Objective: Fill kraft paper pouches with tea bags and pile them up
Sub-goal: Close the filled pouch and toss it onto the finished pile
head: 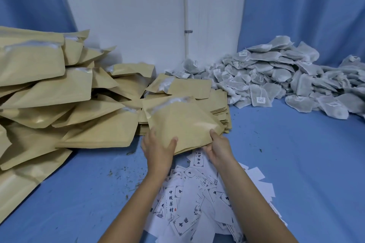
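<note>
Seemingly full pouch (183, 124) in both hands (158, 149) (218, 149)

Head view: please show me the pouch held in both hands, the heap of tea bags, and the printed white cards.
pouch (183, 122): head view, middle of its brown front.
tea bags (264, 77): head view, middle of the heap.
white cards (171, 201): head view, the card with large black characters.

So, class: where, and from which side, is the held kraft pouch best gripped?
Probably by its near corners, from the person's side, as the left hand and right hand do: the pouch has its open mouth facing away and a bulging middle.
</note>
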